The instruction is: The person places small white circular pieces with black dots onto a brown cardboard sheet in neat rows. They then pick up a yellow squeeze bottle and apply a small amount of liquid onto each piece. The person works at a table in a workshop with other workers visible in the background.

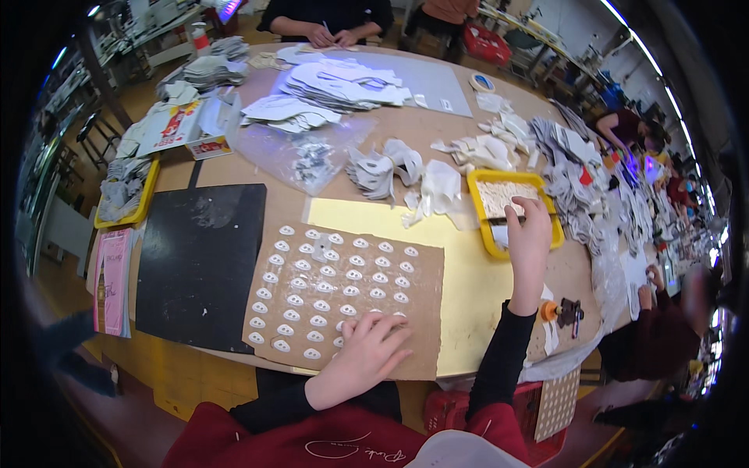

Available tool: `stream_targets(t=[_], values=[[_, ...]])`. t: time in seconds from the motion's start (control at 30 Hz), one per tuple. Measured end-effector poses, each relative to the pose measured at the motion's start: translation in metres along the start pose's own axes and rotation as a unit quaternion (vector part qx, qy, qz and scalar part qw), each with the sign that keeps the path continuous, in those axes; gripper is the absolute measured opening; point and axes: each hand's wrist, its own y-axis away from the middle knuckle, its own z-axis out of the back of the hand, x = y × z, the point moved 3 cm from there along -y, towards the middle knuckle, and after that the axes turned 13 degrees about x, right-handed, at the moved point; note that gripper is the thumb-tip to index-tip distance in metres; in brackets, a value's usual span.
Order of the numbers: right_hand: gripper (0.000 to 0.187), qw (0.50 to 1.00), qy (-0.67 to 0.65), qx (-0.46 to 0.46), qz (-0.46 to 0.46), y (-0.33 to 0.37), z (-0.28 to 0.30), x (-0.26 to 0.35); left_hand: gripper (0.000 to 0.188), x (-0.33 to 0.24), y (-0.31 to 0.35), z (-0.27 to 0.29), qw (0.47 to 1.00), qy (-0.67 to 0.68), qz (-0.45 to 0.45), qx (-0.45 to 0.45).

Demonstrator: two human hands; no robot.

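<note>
Left hand (367, 349) palm down on near right part of brown board (425, 312), fingers loosely spread, not clenched; can't tell if a piece sits under them. Right hand (530, 230) bent over yellow tray (493, 243), fingers curled, tips down; can't tell if it grasps anything.

Doing it well, my judgement: left hand light and still, since pressing or dragging could skew the pieces under and beside it. Right hand best takes small bits by fingertip only, one at a time, without tipping the tray; sleeve kept off the board.

Board is by the surface's near edge, in front of the person, partly over a pale yellow sheet (468, 327). Flat, plain, looks like cardboard. White pieces (291, 315) on it: rounded triangles, small dark spots, slightly slanted rows, fairly even gaps. Lower right ones partly hidden by the hand. Greyish clear scrap near the top rows, unclear what.

Tray just beyond the sheet's right side: divided, far compartment full of small cream bits (503, 195), near one mostly hidden. Farther: pale cutouts (335, 82) stacked on the surface (437, 129), then a co-worker's hands (331, 35).
</note>
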Motion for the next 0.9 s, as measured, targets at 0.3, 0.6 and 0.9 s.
stream_targets(t=[0.3,0.6,0.9], values=[[0.049,0.933,0.095,0.321,-0.134,-0.101,-0.061,-0.052,0.03,-0.01,0.01,0.005,0.99,0.069,-0.121,0.017],[0.054,0.897,-0.026,0.408,-0.167,-0.102,-0.104,-0.059,0.029,0.007,0.024,0.015,0.987,0.117,-0.105,0.037],[0.027,0.949,0.039,0.308,-0.061,-0.109,-0.104,-0.077,0.029,0.011,0.027,0.022,0.985,0.136,-0.102,0.032]])
